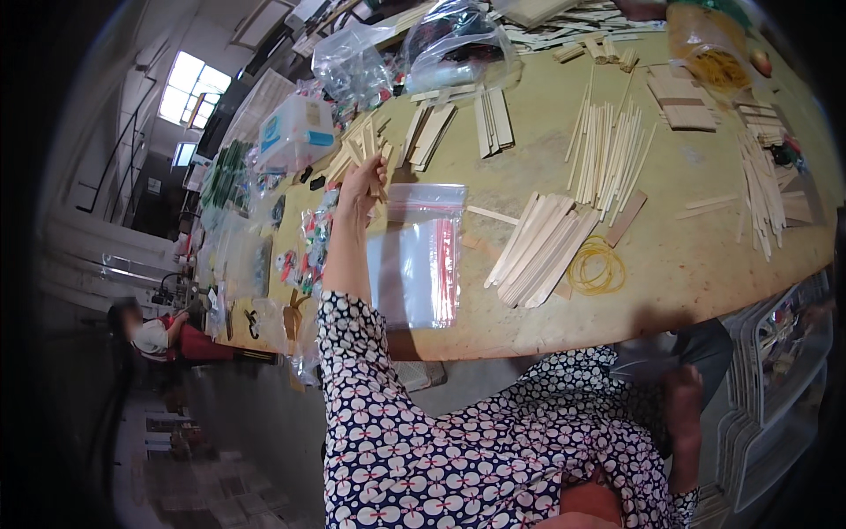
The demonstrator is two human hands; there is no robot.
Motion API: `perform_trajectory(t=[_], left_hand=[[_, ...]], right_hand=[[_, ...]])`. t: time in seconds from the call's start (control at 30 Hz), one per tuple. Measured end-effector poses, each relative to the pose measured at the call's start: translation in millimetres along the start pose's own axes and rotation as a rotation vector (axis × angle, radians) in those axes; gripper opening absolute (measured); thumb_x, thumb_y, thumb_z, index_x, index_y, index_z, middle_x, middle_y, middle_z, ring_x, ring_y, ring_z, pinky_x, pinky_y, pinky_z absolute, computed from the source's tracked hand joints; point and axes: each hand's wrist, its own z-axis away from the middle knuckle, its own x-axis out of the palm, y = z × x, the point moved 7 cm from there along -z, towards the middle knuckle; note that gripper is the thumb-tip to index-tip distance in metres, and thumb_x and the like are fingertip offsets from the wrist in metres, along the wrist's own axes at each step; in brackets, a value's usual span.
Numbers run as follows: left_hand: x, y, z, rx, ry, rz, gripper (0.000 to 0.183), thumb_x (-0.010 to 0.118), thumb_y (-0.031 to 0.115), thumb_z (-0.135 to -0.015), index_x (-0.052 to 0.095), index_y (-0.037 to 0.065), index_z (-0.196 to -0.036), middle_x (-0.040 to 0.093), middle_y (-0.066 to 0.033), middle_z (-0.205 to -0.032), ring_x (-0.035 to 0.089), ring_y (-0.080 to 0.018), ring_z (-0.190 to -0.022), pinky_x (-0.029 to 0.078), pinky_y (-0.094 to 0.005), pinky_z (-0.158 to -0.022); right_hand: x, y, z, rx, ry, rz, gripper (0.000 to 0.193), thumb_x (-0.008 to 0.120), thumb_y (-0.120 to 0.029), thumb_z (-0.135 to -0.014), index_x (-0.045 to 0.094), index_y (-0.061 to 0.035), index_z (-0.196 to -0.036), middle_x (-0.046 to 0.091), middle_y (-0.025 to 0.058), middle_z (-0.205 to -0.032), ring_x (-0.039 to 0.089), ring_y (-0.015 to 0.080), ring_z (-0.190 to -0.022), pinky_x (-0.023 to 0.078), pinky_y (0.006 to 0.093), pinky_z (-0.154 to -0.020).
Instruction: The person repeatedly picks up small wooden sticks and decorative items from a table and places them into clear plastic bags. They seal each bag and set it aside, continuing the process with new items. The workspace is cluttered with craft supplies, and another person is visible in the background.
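Observation:
My left hand (361, 181) reaches out over the yellow table (687, 264) and is closed around a few flat wooden sticks (377, 160) from a pile at the table's left part. Just right of it lies a stack of clear zip bags with red seal strips (423, 256). My right hand (683, 397) hangs below the table's near edge by my patterned sleeve; its fingers are dim and I cannot tell whether it holds anything.
A bundle of flat sticks (539, 249) and yellow rubber bands (597, 266) lie near the front edge. Thin round sticks (608, 154), more stick piles and plastic bags (449, 48) fill the far side. A seated person (154, 335) is at far left. White crates (775, 388) stand at right.

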Motion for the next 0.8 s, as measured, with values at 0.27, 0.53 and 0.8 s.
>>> perform_trajectory(t=[0.27,0.53,0.8], left_hand=[[-43.9,1.0,-101.2,0.116,0.24,-1.147,0.034,0.083,0.036,-0.074,0.073,0.003,-0.076,0.068,-0.0085,-0.066,0.061,-0.0148,-0.054,0.046,-0.032,-0.05],[31.7,4.9,-60.6,-0.018,0.006,-0.914,0.035,0.082,0.033,-0.074,0.066,0.004,-0.062,0.06,-0.006,-0.053,0.055,-0.0161,-0.045,0.039,-0.0346,-0.042],[-2.3,0.0,-34.1,-0.121,0.096,-0.659,0.024,0.076,0.024,-0.08,0.066,0.005,-0.091,0.061,-0.0031,-0.066,0.058,-0.0171,-0.055,0.04,-0.0336,-0.043]], right_hand=[[1.4,10.6,13.1,0.038,-0.026,-0.062,0.02,0.059,-0.005,-0.075,0.064,-0.0063,-0.095,0.061,0.0157,-0.094,0.055,0.0377,-0.099,0.043,0.0492,-0.087],[9.0,15.0,24.2,0.041,0.002,0.039,0.019,0.057,-0.007,-0.079,0.065,-0.0061,-0.096,0.062,0.0164,-0.097,0.056,0.0387,-0.104,0.043,0.0489,-0.093],[4.6,9.4,6.6,0.016,0.002,0.01,0.016,0.056,-0.01,-0.078,0.065,-0.0081,-0.092,0.063,0.0143,-0.096,0.058,0.0345,-0.104,0.044,0.0458,-0.093]])
